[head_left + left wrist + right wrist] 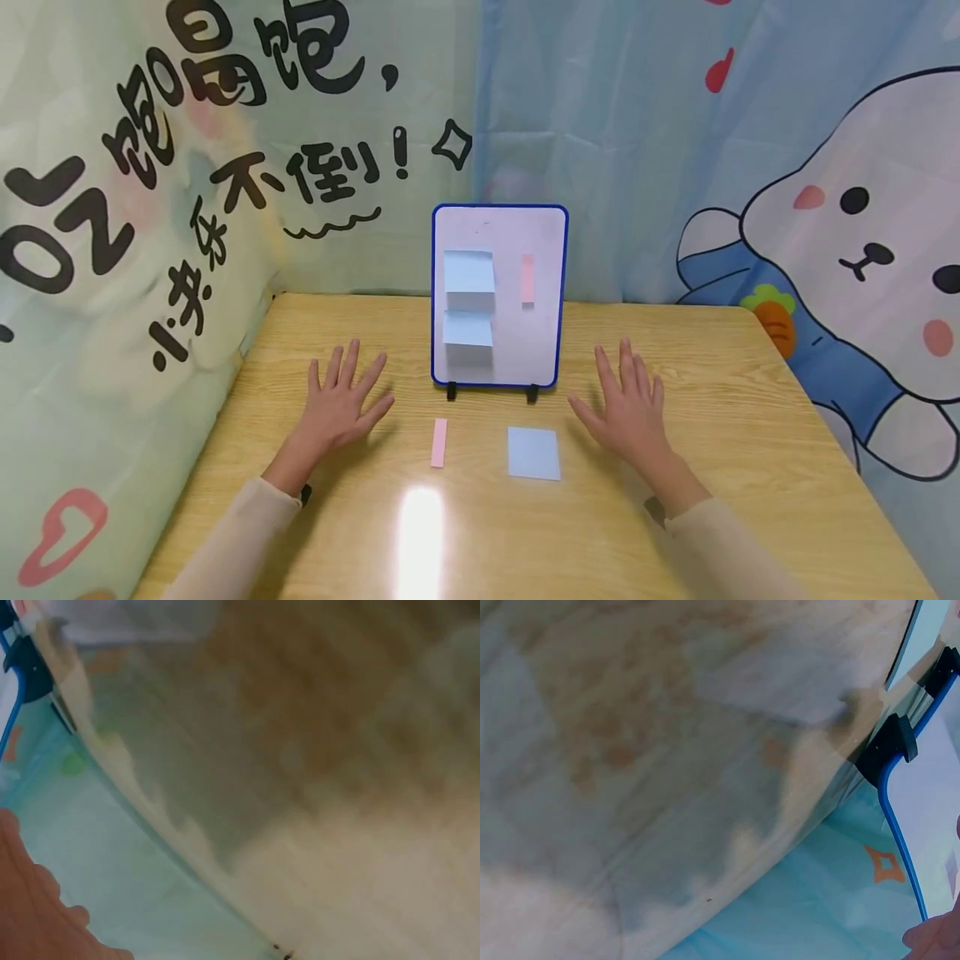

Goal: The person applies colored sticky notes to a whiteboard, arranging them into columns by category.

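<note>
In the head view my left hand (342, 406) is held over the table left of a small whiteboard, fingers spread and holding nothing. My right hand (628, 408) is likewise spread on the other side, also holding nothing. Between them lie a pink paper strip (438, 442) and a light blue square sticky note (533, 453). The blue-rimmed whiteboard (517, 350) stands upright behind these. Two blue sticky notes, an upper note (469, 271) and a lower note (467, 328), are stuck on its left half, their lower edges lifted. A pink strip (528, 279) is stuck at its right.
Black feet (451, 391) support the whiteboard on the wooden table (480, 550). A printed curtain (615, 150) hangs behind the table and along its left side. Bright glare (420, 533) shows on the tabletop near the front.
</note>
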The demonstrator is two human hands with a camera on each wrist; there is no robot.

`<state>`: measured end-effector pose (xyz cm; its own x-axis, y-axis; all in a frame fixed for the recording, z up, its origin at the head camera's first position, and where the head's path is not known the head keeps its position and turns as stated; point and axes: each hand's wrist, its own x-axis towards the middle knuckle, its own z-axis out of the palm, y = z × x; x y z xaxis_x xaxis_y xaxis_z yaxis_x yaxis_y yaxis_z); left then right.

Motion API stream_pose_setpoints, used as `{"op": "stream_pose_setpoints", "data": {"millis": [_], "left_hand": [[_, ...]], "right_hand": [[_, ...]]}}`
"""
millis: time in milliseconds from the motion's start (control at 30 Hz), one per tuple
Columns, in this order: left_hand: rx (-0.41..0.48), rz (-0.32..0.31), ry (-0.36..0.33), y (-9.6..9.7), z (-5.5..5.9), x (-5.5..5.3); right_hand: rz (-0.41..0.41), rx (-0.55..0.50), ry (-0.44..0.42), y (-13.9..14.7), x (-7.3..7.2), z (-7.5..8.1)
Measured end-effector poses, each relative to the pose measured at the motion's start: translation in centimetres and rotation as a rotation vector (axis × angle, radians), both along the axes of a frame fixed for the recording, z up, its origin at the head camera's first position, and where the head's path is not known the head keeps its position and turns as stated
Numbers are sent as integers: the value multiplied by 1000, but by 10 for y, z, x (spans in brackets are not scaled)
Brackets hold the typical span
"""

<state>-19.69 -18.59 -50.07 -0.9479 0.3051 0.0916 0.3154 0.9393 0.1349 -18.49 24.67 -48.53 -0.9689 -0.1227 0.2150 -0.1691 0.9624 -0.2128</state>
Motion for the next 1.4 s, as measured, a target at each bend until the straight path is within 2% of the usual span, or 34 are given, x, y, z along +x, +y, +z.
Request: {"op": "stream_pose_setpoints", "data": {"millis": [267, 400, 733, 1100, 1400], "left_hand": [[-9, -21, -31, 5, -9, 10], [-16, -9, -32, 7, -9, 12], [-7, -22, -7, 9, 3, 12], [-14, -8, -16, 6, 6, 15], [-11, -38, -7, 7, 9, 18]], "right_hand": [[-24, 31, -88, 2, 6, -5], [-29, 27, -125, 2, 6, -6], [-6, 13, -108, -5, 7, 1], [-4, 28, -98, -7, 8, 0], [29, -4, -120, -20, 15, 4]]}}
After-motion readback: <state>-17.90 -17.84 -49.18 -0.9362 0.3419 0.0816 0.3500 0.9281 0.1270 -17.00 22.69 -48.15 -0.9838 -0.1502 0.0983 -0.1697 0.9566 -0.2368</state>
